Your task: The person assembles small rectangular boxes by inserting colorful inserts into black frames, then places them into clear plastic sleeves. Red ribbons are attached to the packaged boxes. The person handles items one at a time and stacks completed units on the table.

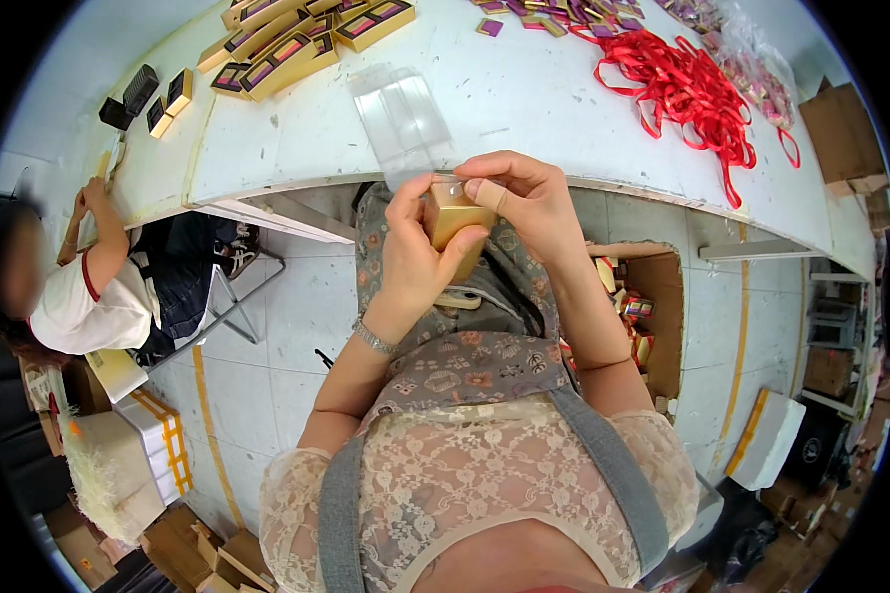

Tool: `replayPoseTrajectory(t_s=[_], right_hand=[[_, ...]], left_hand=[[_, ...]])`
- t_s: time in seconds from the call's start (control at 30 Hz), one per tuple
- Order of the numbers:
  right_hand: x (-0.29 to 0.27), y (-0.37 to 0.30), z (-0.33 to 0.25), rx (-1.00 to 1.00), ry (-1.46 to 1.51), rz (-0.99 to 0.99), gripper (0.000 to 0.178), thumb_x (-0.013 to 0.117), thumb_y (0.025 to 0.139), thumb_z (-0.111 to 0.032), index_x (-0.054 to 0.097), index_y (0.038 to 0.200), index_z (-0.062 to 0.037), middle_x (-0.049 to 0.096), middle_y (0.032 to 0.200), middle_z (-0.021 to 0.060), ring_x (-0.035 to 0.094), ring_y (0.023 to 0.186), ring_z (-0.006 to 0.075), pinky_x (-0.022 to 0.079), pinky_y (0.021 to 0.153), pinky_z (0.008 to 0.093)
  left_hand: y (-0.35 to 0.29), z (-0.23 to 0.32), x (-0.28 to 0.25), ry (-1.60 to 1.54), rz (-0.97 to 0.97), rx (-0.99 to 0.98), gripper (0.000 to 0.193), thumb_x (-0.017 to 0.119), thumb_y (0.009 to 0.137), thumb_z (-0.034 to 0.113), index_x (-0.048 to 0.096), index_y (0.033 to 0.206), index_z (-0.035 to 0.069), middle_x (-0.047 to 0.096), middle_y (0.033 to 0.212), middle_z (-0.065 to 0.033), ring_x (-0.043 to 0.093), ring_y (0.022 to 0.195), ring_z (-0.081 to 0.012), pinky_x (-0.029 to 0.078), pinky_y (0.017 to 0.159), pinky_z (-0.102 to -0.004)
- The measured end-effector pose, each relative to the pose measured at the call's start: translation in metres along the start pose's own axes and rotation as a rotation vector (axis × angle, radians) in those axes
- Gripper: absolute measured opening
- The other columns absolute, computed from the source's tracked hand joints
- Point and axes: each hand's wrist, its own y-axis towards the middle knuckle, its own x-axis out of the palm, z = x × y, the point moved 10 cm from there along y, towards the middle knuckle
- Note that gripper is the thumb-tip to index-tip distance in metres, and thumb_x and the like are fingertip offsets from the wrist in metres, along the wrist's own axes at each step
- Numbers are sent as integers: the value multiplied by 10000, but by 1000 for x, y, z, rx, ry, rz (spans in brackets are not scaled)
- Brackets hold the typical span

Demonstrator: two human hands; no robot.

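Observation:
A small gold box (451, 219) is held over my lap, just off the table's near edge. My left hand (405, 252) is closed round its side, thumb on the near face. At the box's far end, my right hand (529, 198) pinches the rim with thumb and fingers; something clear, like thin plastic, shows there. Whether the clear part is a lid or a sleeve, I cannot tell. On the table just beyond my hands lies a clear plastic tray (401, 111) with moulded hollows.
Gold boxes with dark windowed tops (287, 61) are heaped at the table's far left. Tangled red ribbons (677, 89) and small purple-and-gold squares (554, 18) lie at the right. A cardboard carton (666, 326) stands beside my right arm. Another person (99, 296) sits at left.

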Motion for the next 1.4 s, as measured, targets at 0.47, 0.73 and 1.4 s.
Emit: replayPoseTrajectory(t_s=[0.47, 0.73, 1.4], right_hand=[[-7, -45, -49, -400, -447, 102, 153, 682, 834, -73, 664, 982, -35, 647, 1054, 88, 618, 909, 162, 490, 739, 270], [-21, -33, -6, -143, -228, 22, 114, 645, 876, -75, 667, 988, -63, 611, 1052, 23, 574, 931, 96, 465, 730, 232], [-26, -40, 19, 27, 74, 176, 233, 598, 914, -71, 657, 1131, -10, 630, 1200, 105, 586, 1080, 149, 455, 943, 285]], left_hand=[[6, 42, 28, 255, -224, 243, 486, 635, 870, 165, 373, 1275, 104, 424, 1348, -173, 583, 1054, -349, 515, 804, -390], [3, -2, 29, 73, -338, -122, 466, 591, 901, 177, 335, 1280, 91, 440, 1362, -132, 585, 1063, -344, 500, 834, -401], [9, 5, 27, 68, -232, -81, 384, 536, 942, 197, 357, 1258, 72, 452, 1351, -140, 571, 1086, -315, 470, 904, -374]])
